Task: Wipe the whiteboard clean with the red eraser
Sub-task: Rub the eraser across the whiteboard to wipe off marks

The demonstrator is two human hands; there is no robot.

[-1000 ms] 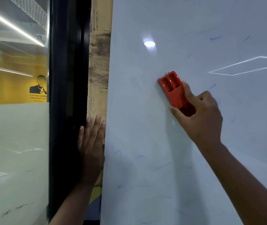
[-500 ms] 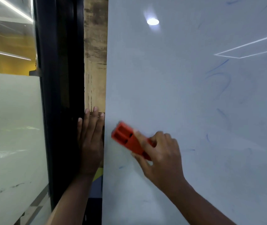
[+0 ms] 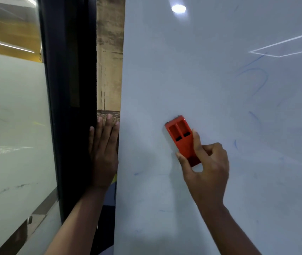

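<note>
mid-wipe: the right hand pinches a red plastic eraser flat against the glossy whiteboard; left hand braces open-palmed. faint blue strokes rightward seem next.

Black frame, frosted glass panel, worn wooden strip, yellow wall

Even indoor light; a ceiling lamp glares at twelve o'clock on the glossy white whiteboard; edges bow slightly.
</note>
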